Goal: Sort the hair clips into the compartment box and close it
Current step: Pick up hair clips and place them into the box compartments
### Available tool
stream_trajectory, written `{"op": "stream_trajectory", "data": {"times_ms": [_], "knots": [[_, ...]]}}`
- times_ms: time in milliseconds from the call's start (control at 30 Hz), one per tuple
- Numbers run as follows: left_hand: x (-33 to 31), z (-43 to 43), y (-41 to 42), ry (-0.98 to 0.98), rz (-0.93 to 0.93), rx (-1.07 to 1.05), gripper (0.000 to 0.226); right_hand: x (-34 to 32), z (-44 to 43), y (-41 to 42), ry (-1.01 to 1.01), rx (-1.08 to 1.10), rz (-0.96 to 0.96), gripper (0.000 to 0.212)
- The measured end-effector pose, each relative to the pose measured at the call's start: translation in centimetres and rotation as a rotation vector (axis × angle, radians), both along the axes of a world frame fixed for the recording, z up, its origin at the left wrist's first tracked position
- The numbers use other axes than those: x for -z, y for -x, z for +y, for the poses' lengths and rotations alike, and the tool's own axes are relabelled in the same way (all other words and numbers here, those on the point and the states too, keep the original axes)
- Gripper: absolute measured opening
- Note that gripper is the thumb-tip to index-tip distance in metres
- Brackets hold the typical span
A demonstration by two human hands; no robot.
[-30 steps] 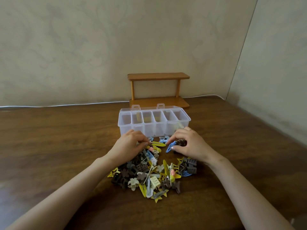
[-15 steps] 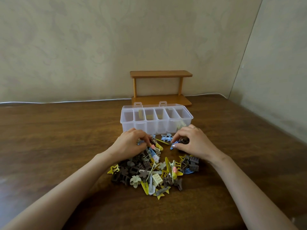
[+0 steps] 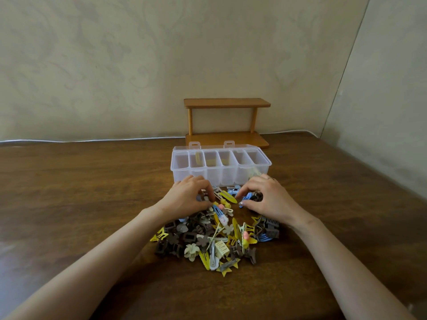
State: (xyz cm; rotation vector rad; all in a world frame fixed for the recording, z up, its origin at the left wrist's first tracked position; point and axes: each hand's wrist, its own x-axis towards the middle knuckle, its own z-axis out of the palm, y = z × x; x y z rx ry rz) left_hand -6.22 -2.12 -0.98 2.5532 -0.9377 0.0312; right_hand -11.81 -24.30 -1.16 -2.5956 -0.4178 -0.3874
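Well, the brown wooden surface (image 3: pixel 92 192) runs to the wall, with a small wooden shelf (image 3: pixel 227 122) at the back. Just before it sits the clear box (image 3: pixel 219 166), open, a yellowish piece or two in some compartments. Nearer lies the pile of clips (image 3: pixel 215 239), brown, yellow, blue and cream. At its far edge the left hand (image 3: pixel 187 197) curls, fingertips pinched on something small I cannot make out. The right hand (image 3: pixel 265 199) curls beside a blue clip (image 3: pixel 247 197), grip unclear.
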Motion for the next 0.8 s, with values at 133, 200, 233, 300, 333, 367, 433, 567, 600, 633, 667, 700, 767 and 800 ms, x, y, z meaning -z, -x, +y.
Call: {"op": "stream_trajectory", "data": {"times_ms": [133,200,233,300,333,367,433,567,600,633,667,700,767,800], "knots": [[-0.6,-0.5,0.1,-0.058,0.028,0.031,0.014,-0.1,0.4,0.2,-0.009,-0.078,0.009,0.009],[-0.9,-0.6,0.2,-0.091,0.03,0.036,0.017,0.0,0.9,0.2,0.021,-0.102,0.006,0.01],[-1.0,-0.6,0.2,-0.095,0.038,0.038,0.018,0.0,1.1,0.1,0.04,-0.102,-0.004,0.011],[-1.0,-0.5,0.3,-0.074,0.052,0.044,0.02,0.1,1.4,0.0,0.073,-0.087,-0.026,0.013],[-0.9,-0.4,0.3,-0.043,0.058,0.049,0.02,0.2,1.5,-0.1,0.087,-0.077,-0.032,0.015],[-0.9,-0.3,0.4,-0.002,0.072,0.055,0.02,0.2,1.5,-0.1,0.104,-0.068,-0.036,0.017],[-0.7,-0.3,0.5,0.096,0.119,0.063,0.019,0.3,1.3,-0.2,0.139,-0.058,-0.052,0.019],[-0.6,-0.5,0.5,0.209,0.016,-0.03,0.012,0.1,1.0,-0.1,0.149,-0.045,-0.051,0.025],[-0.6,-0.7,0.4,0.193,-0.057,-0.047,0.013,-0.1,0.9,0.0,0.124,-0.042,-0.034,0.025],[-0.5,-0.8,0.3,0.156,-0.124,-0.047,0.015,-0.3,0.7,0.1,0.079,-0.04,-0.018,0.024],[-0.4,-0.9,0.1,0.105,-0.173,-0.03,0.018,-0.6,0.5,0.2,0.019,-0.033,-0.006,0.021],[-0.2,-1.0,0.0,0.048,-0.204,-0.008,0.022,-0.9,0.2,0.3,-0.05,-0.019,-0.001,0.018],[0.1,-1.3,-0.2,-0.038,-0.232,0.023,0.025,-1.3,-0.3,0.6,-0.197,0.03,0.005,0.011],[0.2,-1.4,-0.2,-0.051,-0.239,0.027,0.024,-1.5,-0.6,0.7,-0.269,0.055,0.003,0.008]]}}
